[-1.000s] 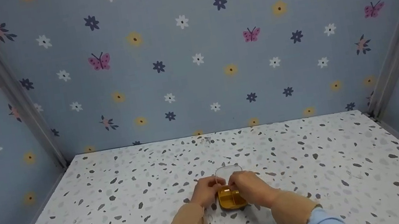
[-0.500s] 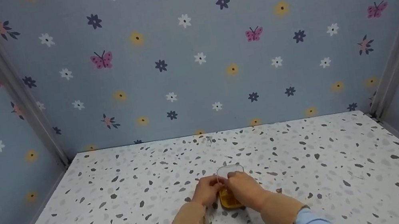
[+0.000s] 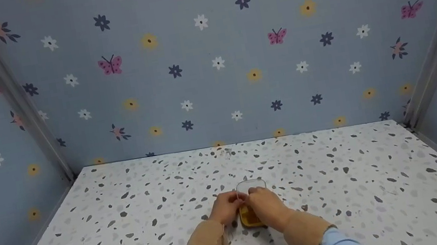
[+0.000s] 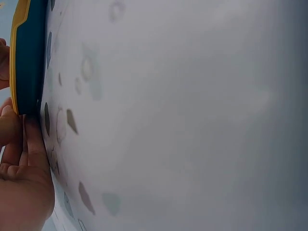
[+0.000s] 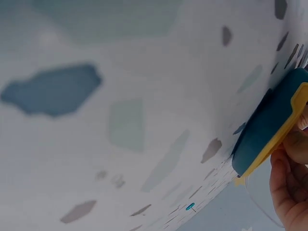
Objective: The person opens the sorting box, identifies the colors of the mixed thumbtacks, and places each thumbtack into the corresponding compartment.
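A small pill box (image 3: 252,220) with a yellow compartmented inside lies on the speckled table, its clear lid (image 3: 251,183) raised at the far side. Both wrist views show its teal outer shell (image 4: 29,57) and yellow rim. My left hand (image 3: 225,208) holds the box at its left side, thumb near the rim and fingers against the shell. Over the box's right part lies my right hand (image 3: 269,208), covering most of the compartments. In the right wrist view its bent fingers (image 5: 284,183) are at the yellow rim; whether they pinch anything inside is hidden.
The white speckled table (image 3: 145,188) spreads around the box on all sides. Blue flowered walls (image 3: 207,53) enclose it at the back, left and right, with grey corner posts (image 3: 14,94). Tan bands (image 3: 207,242) wrap both wrists.
My right hand has shifted left over the pill box and now covers more of its compartments. The left hand keeps its hold, and the lid stays raised.
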{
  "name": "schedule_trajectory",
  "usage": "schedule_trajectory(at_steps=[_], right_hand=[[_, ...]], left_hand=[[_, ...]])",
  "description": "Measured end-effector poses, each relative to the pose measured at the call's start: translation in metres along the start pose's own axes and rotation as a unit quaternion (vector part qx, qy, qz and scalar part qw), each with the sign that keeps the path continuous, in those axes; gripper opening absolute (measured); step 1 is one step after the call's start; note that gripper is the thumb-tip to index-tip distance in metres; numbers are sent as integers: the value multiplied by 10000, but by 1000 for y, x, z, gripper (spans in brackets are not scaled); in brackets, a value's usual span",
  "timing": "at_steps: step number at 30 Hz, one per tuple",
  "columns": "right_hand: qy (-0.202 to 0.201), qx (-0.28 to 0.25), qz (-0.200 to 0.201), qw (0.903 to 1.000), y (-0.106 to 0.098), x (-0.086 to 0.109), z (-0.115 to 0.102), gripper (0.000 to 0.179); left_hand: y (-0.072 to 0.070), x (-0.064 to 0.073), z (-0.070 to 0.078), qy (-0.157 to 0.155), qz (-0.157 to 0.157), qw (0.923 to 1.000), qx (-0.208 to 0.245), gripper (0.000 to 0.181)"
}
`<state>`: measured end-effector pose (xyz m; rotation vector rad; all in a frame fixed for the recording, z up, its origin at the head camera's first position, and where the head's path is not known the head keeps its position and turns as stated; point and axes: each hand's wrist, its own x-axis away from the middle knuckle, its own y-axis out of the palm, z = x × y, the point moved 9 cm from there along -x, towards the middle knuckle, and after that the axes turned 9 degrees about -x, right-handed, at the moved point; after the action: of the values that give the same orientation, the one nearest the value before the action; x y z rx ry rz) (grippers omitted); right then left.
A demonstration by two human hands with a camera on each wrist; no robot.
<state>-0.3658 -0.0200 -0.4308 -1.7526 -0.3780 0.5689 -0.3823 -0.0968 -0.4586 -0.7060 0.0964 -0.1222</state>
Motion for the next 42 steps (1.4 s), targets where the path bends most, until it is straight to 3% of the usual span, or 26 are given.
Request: schedule_trajectory(at_steps=[4,7,11,15,19,24,28,33,38,42], right_hand=[[72,-179,-29,9998,0,0,3,23],[168,-719,-41,9973,-3,2,7,23],[145,-1824,208,9829,-19,6,17,17],[-76,-2344,585,9704,-48,11,31,12],[-97,-2262,811,9706,-70,19,48,10],[-144,-1975,856,9764,-77,32,65,10],[-109,-1556,738,9850,-76,40,77,10],[-109,-1107,516,9924,-73,48,89,12],[-310,-1036,550,9926,-69,55,97,14],[77,-1243,132,9921,-54,57,106,17]], left_hand=[[1,0,-1,-60,-21,10000,29,21],[2,-1,-3,-88,-48,9999,33,21],[4,-1,-3,-39,-71,9999,95,21],[4,-1,0,28,-107,9996,244,21],[2,1,2,31,-144,9995,297,21],[2,2,-1,95,-170,9989,416,20],[3,-1,-3,314,-131,9984,461,18],[3,0,-1,-31,-171,9987,483,21],[2,-1,0,-153,-141,9988,442,21],[3,-1,-4,-209,-167,9989,385,21]])
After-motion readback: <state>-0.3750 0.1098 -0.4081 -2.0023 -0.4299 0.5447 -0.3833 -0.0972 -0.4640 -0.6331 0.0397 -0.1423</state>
